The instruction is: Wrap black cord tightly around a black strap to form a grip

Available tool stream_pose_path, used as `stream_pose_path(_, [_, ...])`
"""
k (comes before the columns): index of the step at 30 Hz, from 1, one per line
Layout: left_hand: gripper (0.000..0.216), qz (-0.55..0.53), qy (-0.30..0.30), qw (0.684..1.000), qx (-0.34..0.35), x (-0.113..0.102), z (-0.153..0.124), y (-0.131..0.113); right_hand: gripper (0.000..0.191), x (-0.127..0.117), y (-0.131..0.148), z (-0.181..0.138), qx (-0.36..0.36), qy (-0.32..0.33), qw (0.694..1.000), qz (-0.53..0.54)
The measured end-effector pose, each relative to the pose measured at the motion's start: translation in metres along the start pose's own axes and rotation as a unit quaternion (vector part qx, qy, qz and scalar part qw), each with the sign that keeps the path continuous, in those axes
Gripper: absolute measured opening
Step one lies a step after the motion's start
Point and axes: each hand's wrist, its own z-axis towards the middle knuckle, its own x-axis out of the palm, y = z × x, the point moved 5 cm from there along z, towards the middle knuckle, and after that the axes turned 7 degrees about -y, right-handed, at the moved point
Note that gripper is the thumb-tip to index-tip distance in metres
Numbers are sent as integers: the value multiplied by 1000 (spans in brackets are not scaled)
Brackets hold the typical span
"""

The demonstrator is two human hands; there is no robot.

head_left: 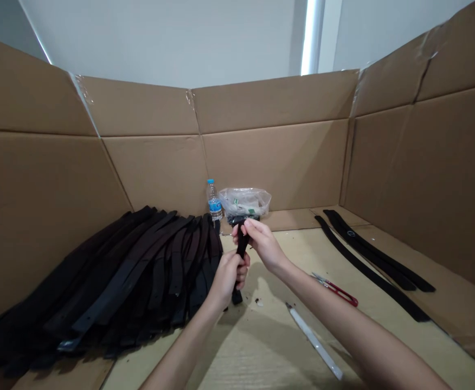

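Observation:
A black strap (pixel 242 246) is held up over the middle of the table by both hands. My left hand (pixel 230 271) is wrapped round its lower part, and a dark end sticks out below the fist. Higher up, my right hand (pixel 262 241) pinches the strap between thumb and fingers near its top. To the left lies a large pile of similar black straps (pixel 140 265), fanned out and overlapping. Red-handled thread snips (pixel 339 291) lie beyond my right forearm, and a white pen-like tool (pixel 314 341) with a dark tip rests nearer to me.
Cardboard walls (pixel 278 157) enclose the wooden table (pixel 257 346) at the back and sides. A blue-capped water bottle (pixel 214 200) and a clear plastic bag (pixel 245 201) stand at the back. Several black straps (pixel 376 260) lie along the right side. Small scraps (pixel 258 302) dot the tabletop.

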Motion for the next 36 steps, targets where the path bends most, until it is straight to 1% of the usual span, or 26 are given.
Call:
stream_pose_path(2, [12,-22,13,999,-41,-9,-1,4,43,-14,-9,-4,28,-36,999,-3])
stream_pose_path(4, [18,-51,17,996,-68,-16,0,5,43,-26,-19,-11,66,-55,996,1])
stream_pose_path(7, [33,-92,4,993,-78,-24,5,7,43,-36,-37,-26,116,-59,991,1])
stream_pose_path(10, [46,-112,-23,991,-75,-29,11,15,43,-37,-57,-42,158,-48,986,-19])
stream_pose_path(11, [50,-115,-32,990,-73,-31,13,19,42,-35,-63,-48,163,-34,985,-41])
stream_pose_path(12, [53,-117,-45,990,-70,-33,14,23,40,-32,-68,-53,154,-16,985,-77])
stream_pose_path(14, [56,-122,-84,987,-65,-37,13,30,33,-27,-70,-62,90,21,977,-193])
stream_pose_path(16, [54,-126,-135,981,-61,-41,11,34,26,-21,-68,-71,7,52,945,-324])
stream_pose_path(18, [47,-129,-166,975,-65,-42,8,35,22,-17,-67,-79,-50,77,899,-429])
stream_pose_path(19, [42,-129,-171,974,-75,-41,6,36,20,-16,-67,-82,-66,90,874,-473])
stream_pose_path(21, [38,-126,-163,971,-124,-36,4,38,20,-14,-67,-86,-96,114,819,-554])
stream_pose_path(23, [43,-127,-153,963,-182,-32,1,40,20,-13,-70,-87,-119,139,766,-617])
stream_pose_path(25, [47,-135,-147,956,-215,-29,-1,42,20,-12,-72,-87,-132,161,729,-652])
stream_pose_path(27, [49,-144,-146,956,-208,-29,-1,42,20,-11,-75,-88,-142,173,705,-673])
stream_pose_path(29, [50,-140,-143,962,-184,-30,0,42,19,-10,-76,-88,-157,175,685,-690])
stream_pose_path(32, [49,-121,-147,971,-143,-33,0,41,16,-6,-77,-91,-203,173,659,-703])
stream_pose_path(34, [46,-112,-151,974,-124,-36,1,42,18,-3,-77,-93,-234,172,644,-708])
stream_pose_path(36, [48,-107,-148,977,-114,-38,1,43,23,0,-75,-94,-257,176,634,-708])
